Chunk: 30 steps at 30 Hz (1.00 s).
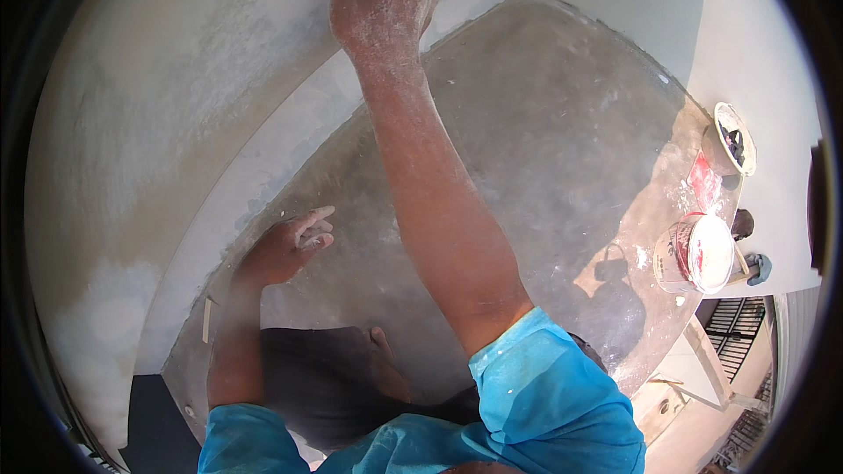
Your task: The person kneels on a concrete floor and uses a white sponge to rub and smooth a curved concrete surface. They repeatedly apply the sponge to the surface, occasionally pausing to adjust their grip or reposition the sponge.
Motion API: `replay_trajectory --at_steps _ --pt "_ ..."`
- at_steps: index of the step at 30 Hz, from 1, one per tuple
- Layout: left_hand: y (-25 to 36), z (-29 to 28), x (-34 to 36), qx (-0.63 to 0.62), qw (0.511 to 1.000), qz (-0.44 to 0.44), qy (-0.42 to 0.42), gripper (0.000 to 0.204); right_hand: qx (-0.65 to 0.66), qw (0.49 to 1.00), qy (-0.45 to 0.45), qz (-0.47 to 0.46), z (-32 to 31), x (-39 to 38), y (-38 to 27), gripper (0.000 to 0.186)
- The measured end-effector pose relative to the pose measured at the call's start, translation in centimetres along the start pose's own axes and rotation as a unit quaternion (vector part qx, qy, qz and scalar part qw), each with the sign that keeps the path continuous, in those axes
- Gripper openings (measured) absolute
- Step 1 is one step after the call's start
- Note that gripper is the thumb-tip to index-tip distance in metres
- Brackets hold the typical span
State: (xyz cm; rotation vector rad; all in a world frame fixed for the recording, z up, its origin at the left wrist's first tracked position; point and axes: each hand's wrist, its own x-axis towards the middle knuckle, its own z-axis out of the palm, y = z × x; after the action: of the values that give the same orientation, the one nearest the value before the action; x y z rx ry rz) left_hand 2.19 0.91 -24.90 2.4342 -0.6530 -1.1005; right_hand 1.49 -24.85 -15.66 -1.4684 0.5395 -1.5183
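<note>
My right hand (386, 0), coated in white dust, is raised to the pale plastered wall (158, 70) at the top of the view. Its fingers curl out of sight at the frame edge, and whatever they grip is hidden. Lower on the left, my left hand (299, 241) hangs in the air with dusty, loosely bent fingers apart and nothing in them. It is near a lighter band (237, 193) along the base of the wall, above the grey concrete floor (492, 114).
On the right stand a bucket of dark items (711, 154) and a white-smeared bucket (676, 254), with a red plastic piece (703, 183) between them. A small wooden strip (207, 320) lies at left. A railing (733, 333) shows beyond the floor's edge at lower right.
</note>
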Motion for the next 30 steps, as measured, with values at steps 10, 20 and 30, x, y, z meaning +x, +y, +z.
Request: replay_trajectory --at_steps 10,20,30 --pt "0.9 -0.2 -0.3 -0.016 1.0 0.018 0.009 0.063 0.007 0.999 -0.013 0.042 0.0 -0.6 -0.2 0.064" --pt "0.9 -0.1 -0.4 0.082 0.997 0.003 -0.001 0.06 0.026 1.0 -0.003 0.002 1.0 -1.4 -0.6 0.063" --pt "-0.5 -0.4 -0.5 0.061 0.998 0.031 0.015 0.057 0.063 0.991 -0.114 -0.02 0.7 -3.4 -1.5 0.068"
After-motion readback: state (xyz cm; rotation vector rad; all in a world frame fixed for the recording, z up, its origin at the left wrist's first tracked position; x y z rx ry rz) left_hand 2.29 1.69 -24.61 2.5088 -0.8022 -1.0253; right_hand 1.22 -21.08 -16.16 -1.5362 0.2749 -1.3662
